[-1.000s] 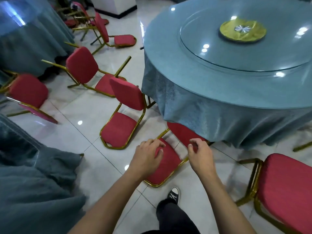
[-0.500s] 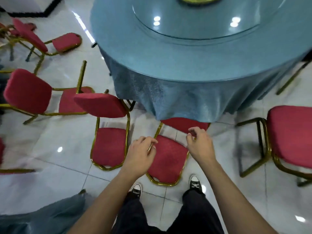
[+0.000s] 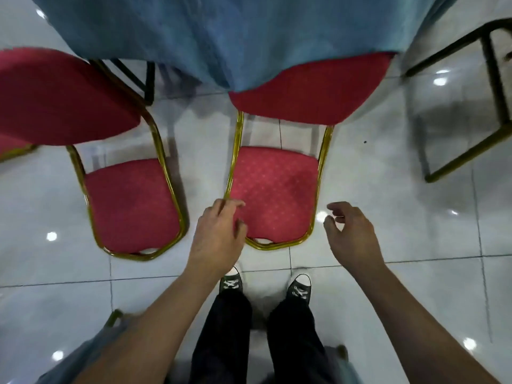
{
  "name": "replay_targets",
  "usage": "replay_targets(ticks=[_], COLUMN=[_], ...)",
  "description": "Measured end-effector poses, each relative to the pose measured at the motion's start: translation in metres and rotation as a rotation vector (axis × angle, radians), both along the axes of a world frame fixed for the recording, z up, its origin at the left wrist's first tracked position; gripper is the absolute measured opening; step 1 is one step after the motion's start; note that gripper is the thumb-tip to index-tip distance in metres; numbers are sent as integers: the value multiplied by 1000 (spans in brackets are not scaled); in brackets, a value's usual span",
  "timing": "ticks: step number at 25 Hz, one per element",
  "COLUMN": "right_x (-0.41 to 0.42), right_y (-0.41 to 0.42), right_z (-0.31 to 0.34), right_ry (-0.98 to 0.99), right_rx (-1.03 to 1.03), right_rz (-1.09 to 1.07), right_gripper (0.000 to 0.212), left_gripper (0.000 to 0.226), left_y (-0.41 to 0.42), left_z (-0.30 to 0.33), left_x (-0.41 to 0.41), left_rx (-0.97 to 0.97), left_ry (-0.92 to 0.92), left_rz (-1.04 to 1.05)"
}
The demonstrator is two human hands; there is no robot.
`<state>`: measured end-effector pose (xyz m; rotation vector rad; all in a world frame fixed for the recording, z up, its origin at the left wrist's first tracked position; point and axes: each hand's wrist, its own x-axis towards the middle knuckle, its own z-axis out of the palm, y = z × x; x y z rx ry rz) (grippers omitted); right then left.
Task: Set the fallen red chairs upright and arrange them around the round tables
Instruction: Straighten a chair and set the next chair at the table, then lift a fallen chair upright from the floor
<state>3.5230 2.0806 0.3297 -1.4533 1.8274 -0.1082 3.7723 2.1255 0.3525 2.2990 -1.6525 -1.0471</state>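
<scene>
Two red chairs appear upright at the edge of the round surface, whose blue cloth [image 3: 221,37] hangs along the top of the view. The chair directly ahead [image 3: 274,195] stands with its seat partly tucked beneath the cloth and its padded back nearest the person, gold frame rails running down either side. Just beside it, on the person's left, a second red chair [image 3: 130,206] stands the same way, its seat reaching toward the surface but not under the cloth. At the far right a dark metal frame [image 3: 493,112] of what is probably another chair shows only in part, and whether it is properly placed cannot be told. Judging from this narrow view, these two places look settled; how many chairs remain fallen elsewhere is out of sight.

The left hand [image 3: 219,236] hovers at the left corner of the near chair's back, fingers loosely bent, perhaps brushing the gold rail, gripping nothing. The right hand [image 3: 350,234] hangs just beside the right corner, clear of the frame, fingers relaxed and slightly curled, empty. Below, two sneakers stand on the tiled floor [image 3: 415,286]
</scene>
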Motion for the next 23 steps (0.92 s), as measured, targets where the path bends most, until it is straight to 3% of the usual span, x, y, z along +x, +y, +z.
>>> replay_targets(ticks=[8,11,14,17,19,23], right_x=[-1,-4,-12,-18,-24,-36], right_y=[16,13,9,1,4,31], right_z=[-283,-366,-424,-445,-433,-343], right_ry=[58,77,110,50,63,50], right_rx=[66,159,228,243,289,292], right_rz=[-14,-255,-395,-477,-490,-459], right_gripper=[56,72,87,96,99,92], left_gripper=[54,68,83,91,91,93], left_y=[13,4,3,7,17,52], left_z=[-295,-379,-438,-456,-444,-355], left_x=[23,39,54,65,65,57], left_rx=[127,210,298,265,262,272], left_ry=[-38,-35,147,307,312,248], left_rz=[58,316,524,603,593,562])
